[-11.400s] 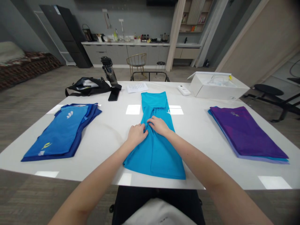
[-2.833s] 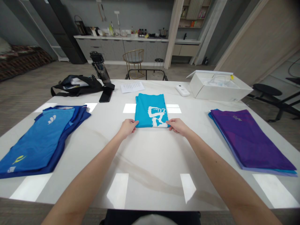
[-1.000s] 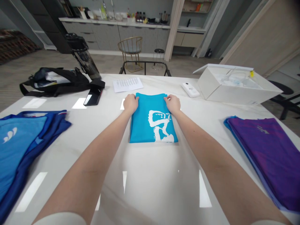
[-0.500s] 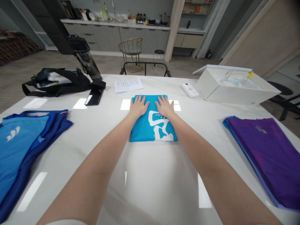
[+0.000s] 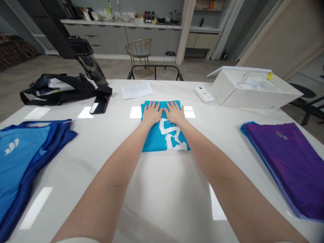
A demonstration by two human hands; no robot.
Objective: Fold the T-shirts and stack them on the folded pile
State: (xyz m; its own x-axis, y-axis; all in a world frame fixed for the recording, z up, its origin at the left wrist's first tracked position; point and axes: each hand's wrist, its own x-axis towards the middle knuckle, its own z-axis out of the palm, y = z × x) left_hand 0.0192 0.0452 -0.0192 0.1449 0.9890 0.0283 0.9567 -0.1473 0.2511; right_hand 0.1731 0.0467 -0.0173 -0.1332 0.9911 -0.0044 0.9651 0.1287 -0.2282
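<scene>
A folded turquoise shirt with a white brush-stroke print lies flat on the white table straight in front of me. My left hand rests palm down on its upper left part, fingers spread. On the upper right part lies my right hand, also flat with the fingers apart, partly over the print. The two thumbs nearly meet in the middle. At the far left is a stack of blue shirts. To the right sits a pile of folded shirts with a purple shirt on top.
Behind the shirt lie a printed sheet and a white handheld device. An open white box stands at the back right. At the back left are a black bag, a phone and a dark bottle.
Both hands have slid slightly inward on the turquoise shirt, so the thumbs are closer together. The shirt stays in place, and the camera view has shifted a little.
</scene>
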